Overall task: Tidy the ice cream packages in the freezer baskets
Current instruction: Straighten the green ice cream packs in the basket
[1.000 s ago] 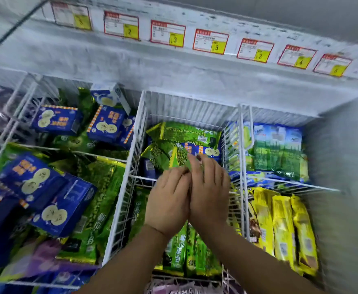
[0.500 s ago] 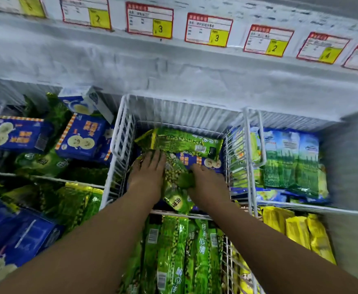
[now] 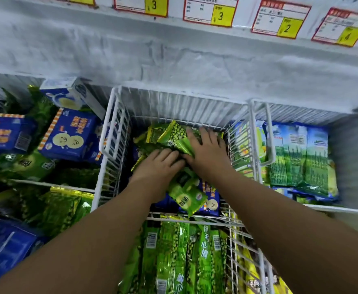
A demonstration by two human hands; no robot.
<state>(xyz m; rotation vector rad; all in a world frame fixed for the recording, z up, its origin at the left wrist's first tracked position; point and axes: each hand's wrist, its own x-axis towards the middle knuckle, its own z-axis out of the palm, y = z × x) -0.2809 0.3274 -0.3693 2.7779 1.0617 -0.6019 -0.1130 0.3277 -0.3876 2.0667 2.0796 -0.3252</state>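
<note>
- Over the middle white wire basket (image 3: 118,132), both hands are reaching in from the near edge.
- Left hand (image 3: 159,164) is lying palm-down with fingers together, pressing on the green pea-print packages (image 3: 174,134) in the basket; whether it is gripping one, I cannot tell.
- Right hand (image 3: 207,149) is lying spread and flat on the same pile, just right of the left hand, thumbs nearly touching.
- One green package (image 3: 186,196) is sticking out below the hands, tilted, resting on a blue box (image 3: 213,205) at the basket's near side.
- Nearer than the basket, a row of long green bar packages (image 3: 186,257) is lying side by side, lengthwise.
- Left of the basket, blue boxes (image 3: 70,136) are sitting tilted on more green packages.
- Right of the basket, blue-and-green bags (image 3: 297,153) are filling the next compartment.
- Beyond the basket, the frosted freezer wall (image 3: 174,56) is carrying a strip of price tags (image 3: 211,9) with yellow number patches.
- Yellow packages (image 3: 250,272) are showing at the near right of the basket, partly hidden by the right forearm.
</note>
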